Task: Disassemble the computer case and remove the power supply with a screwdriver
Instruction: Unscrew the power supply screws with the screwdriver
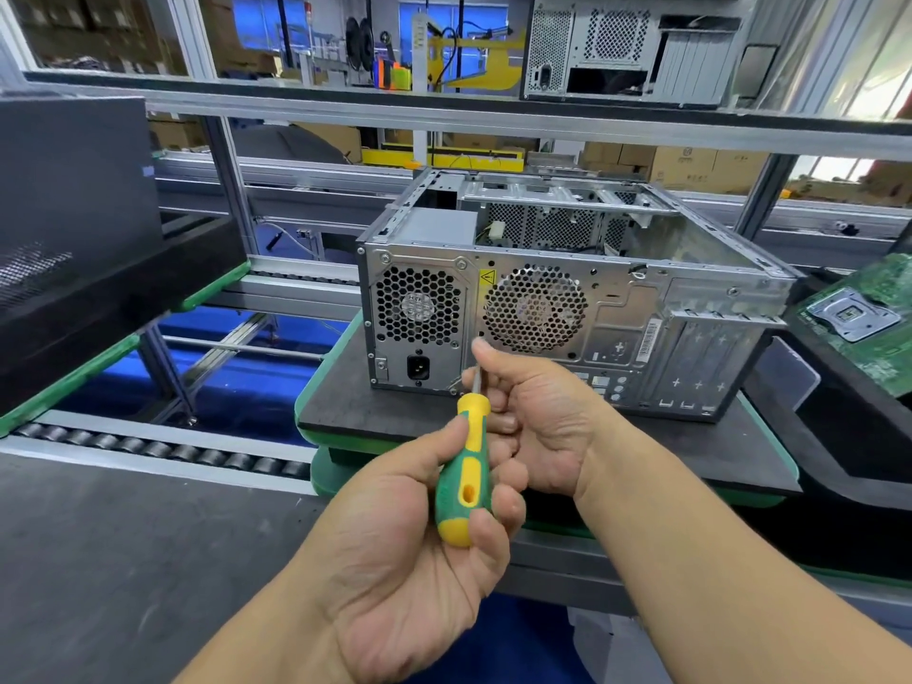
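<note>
The bare silver metal computer case (567,288) lies on its side on a dark pallet with a green edge (345,417), rear panel toward the camera, upper side open. The grey box-shaped power supply (419,318) sits in the case's left end; only its perforated rear face, socket and part of its top are visible. The left hand (419,530) is closed around the green-and-yellow-handled screwdriver (464,466). The right hand (533,417) pinches the metal shaft between thumb and fingers; the fingers hide most of the shaft, and the tip meets the case near the supply's lower right corner, where no screw can be made out. A green circuit board (863,318) is cut off at the right edge.
</note>
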`<state>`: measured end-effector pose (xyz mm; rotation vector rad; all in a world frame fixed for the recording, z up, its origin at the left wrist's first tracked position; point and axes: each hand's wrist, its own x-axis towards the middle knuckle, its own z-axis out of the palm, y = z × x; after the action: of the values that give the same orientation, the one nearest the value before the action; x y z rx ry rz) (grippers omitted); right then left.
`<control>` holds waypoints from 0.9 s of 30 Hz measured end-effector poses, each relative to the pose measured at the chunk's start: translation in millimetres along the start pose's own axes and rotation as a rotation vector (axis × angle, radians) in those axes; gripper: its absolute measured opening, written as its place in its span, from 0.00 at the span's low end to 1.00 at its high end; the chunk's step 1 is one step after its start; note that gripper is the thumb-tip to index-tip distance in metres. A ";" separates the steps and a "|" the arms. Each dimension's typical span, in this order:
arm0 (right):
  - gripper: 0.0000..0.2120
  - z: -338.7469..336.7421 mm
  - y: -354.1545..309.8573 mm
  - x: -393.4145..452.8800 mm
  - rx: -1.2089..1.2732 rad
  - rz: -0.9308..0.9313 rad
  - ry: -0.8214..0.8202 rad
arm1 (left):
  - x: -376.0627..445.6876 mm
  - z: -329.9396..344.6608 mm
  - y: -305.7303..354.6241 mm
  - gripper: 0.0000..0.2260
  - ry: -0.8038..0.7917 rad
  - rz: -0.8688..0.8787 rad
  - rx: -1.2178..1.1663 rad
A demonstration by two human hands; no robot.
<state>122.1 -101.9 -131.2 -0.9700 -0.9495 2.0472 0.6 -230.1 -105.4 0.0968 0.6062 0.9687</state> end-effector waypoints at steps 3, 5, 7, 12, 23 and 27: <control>0.15 -4.9 -3.5 -5.6 0.048 0.040 -0.045 | -2.8 -1.2 2.2 0.15 -0.032 -0.020 -0.036; 0.14 -5.0 -3.3 -8.2 0.053 0.050 -0.072 | -2.0 -3.1 2.4 0.16 -0.038 -0.021 -0.051; 0.11 -3.7 -1.9 -8.0 0.072 0.048 -0.073 | 0.0 -4.7 2.2 0.17 -0.034 -0.018 -0.064; 0.09 0.0 1.4 -1.5 0.073 0.003 -0.011 | 3.0 -6.2 2.6 0.16 -0.014 0.006 -0.050; 0.13 -3.7 -1.9 1.0 0.037 0.026 -0.016 | 3.6 -5.1 1.3 0.12 0.038 0.017 -0.032; 0.14 -4.6 -6.5 1.9 0.134 0.077 -0.004 | 1.9 -7.8 2.8 0.14 0.027 -0.012 -0.049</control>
<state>126.6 -95.6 -128.6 -0.9440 -0.7765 2.1471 -4.7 -228.4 -111.8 0.0369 0.6070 0.9742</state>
